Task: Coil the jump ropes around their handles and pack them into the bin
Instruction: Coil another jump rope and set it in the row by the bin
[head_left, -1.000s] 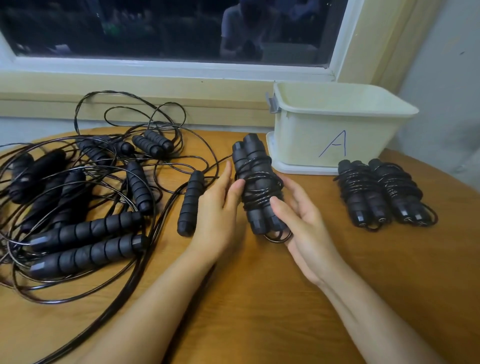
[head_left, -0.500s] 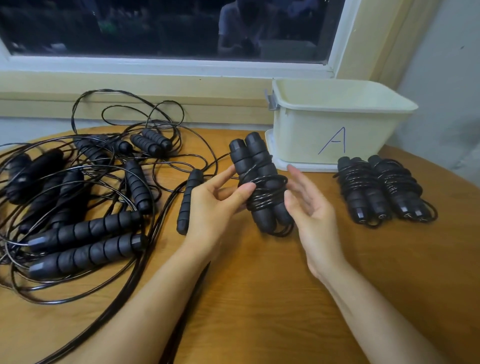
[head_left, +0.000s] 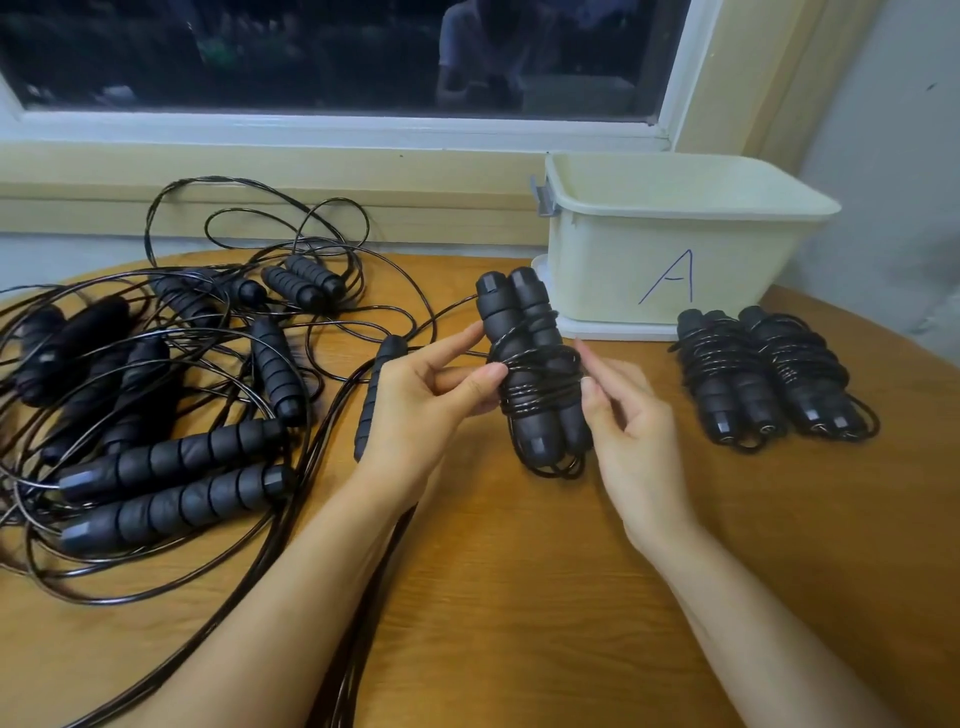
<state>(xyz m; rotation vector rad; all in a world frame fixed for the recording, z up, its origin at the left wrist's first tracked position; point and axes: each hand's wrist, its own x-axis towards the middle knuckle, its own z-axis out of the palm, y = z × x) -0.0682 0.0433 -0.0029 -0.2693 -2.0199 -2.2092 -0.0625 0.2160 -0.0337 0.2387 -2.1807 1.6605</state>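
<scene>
At the centre of the frame a coiled jump rope (head_left: 535, 364) stands almost upright above the wooden bench (head_left: 519, 597). Its two black foam handles are side by side, with thin black cord wound several times round their middle and a few loops hanging below the lower ends. The left hand (head_left: 415, 400) grips it from the left: the thumb lies on the front of the windings and the fingers (head_left: 460, 344) reach round behind the handles. The right hand (head_left: 636, 421) meets it from the right, fingers (head_left: 621, 382) curled, thumb and forefinger pinching at the cord wraps (just which strand they hold is too fine to tell).

Behind the bundle, in the upper right of the frame, the pale cream bin (head_left: 675, 244) sits on a flat white lid (head_left: 613, 328), with a hand-drawn letter A on its front wall. What lies inside it cannot be seen. Right of the hands, just in front of the bin, two wrapped jump ropes (head_left: 727, 384) lie side by side on the bench, touching each other. The left half of the frame holds a tangle of loose jump ropes (head_left: 156, 395), handles and cord overlapping. One loose handle (head_left: 382, 374) lies just behind the left hand. A dark window (head_left: 311, 52) runs along the top.
</scene>
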